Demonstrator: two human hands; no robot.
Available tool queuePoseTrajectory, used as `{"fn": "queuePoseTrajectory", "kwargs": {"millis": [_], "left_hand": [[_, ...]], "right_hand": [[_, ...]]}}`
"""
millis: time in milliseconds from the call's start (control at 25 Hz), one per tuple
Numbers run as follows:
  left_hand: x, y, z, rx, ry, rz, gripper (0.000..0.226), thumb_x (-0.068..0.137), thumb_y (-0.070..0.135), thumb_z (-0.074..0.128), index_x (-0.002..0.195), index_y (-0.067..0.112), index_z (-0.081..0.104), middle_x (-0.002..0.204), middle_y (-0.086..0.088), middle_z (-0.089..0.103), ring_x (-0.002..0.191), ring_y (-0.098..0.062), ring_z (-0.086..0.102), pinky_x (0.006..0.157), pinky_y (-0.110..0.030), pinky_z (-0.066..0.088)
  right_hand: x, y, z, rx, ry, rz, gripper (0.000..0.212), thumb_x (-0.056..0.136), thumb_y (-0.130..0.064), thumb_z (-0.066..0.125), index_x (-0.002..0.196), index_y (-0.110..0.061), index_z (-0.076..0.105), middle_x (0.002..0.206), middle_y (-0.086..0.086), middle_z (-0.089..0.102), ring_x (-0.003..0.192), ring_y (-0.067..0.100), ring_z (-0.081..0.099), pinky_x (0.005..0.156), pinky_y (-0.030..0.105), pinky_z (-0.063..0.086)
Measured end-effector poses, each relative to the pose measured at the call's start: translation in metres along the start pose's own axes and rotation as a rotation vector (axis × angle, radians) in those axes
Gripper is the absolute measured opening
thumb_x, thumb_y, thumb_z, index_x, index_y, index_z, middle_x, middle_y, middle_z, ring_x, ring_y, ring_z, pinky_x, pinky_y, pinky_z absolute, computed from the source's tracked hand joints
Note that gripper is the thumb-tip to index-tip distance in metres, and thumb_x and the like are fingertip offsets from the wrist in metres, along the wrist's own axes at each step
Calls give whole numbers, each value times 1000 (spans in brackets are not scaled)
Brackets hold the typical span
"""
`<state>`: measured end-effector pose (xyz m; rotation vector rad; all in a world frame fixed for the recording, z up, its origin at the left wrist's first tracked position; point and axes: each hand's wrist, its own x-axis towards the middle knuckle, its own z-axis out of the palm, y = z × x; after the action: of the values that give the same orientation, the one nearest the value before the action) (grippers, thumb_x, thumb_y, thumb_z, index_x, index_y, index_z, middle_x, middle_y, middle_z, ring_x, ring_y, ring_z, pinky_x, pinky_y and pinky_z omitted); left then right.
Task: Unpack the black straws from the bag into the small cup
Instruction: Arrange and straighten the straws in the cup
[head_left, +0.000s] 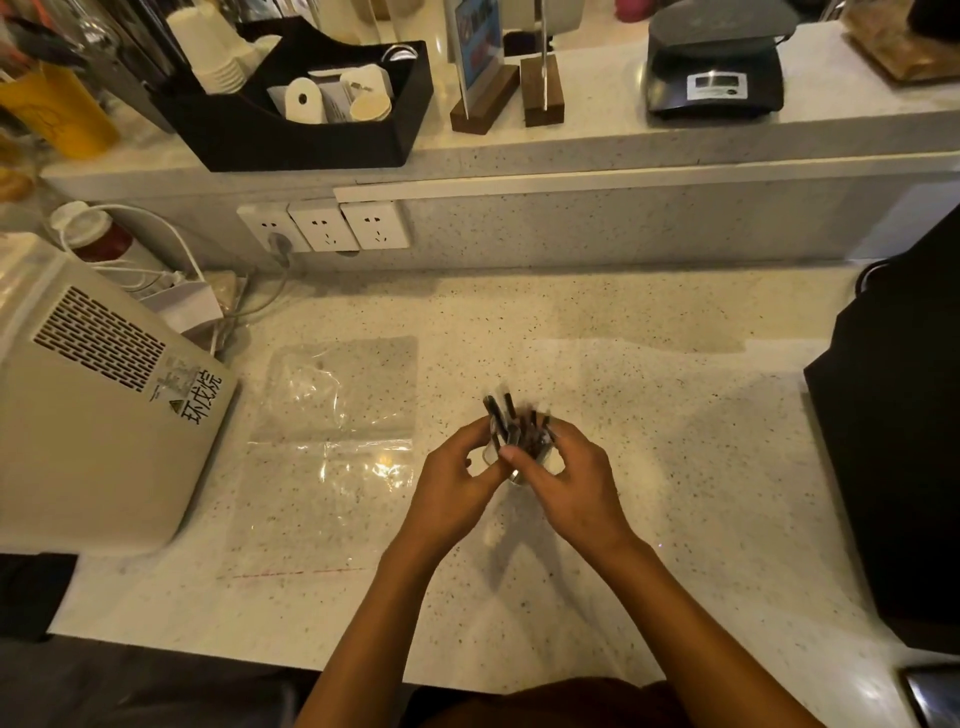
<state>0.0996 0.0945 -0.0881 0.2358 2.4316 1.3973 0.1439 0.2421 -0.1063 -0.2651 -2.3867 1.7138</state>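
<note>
A bunch of short black straws stands upright in a small clear cup at the middle of the speckled counter. My left hand wraps the cup's left side, thumb near the rim. My right hand closes around the cup's right side and the lower part of the straws. The cup is mostly hidden by my fingers; only its base and a bit of rim show. The clear plastic bag lies flat to the left, apart from both hands, with no straws visible inside.
A beige appliance with a vent sits at the left edge, cables and wall sockets behind it. A black machine fills the right side. The raised shelf behind holds a black organiser, sign stands and a scale.
</note>
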Motion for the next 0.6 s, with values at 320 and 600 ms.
{"fn": "queuePoseTrajectory", "kwargs": {"millis": [320, 600], "left_hand": [[20, 20, 4, -200, 64, 45, 21, 96, 35, 67, 116, 39, 69, 111, 15, 76, 107, -6, 70, 99, -39, 55], [36, 36, 3, -315, 82, 85, 21, 96, 36, 66, 104, 55, 68, 103, 22, 76, 96, 1, 72, 77, -8, 51]], "right_hand": [[41, -22, -22, 123, -82, 151, 9, 93, -40, 68, 90, -46, 75, 82, -19, 78, 80, -8, 71, 64, 2, 47], [80, -34, -40, 189, -290, 247, 14, 93, -39, 69, 93, -31, 80, 89, -12, 81, 88, -1, 74, 78, 17, 50]]}}
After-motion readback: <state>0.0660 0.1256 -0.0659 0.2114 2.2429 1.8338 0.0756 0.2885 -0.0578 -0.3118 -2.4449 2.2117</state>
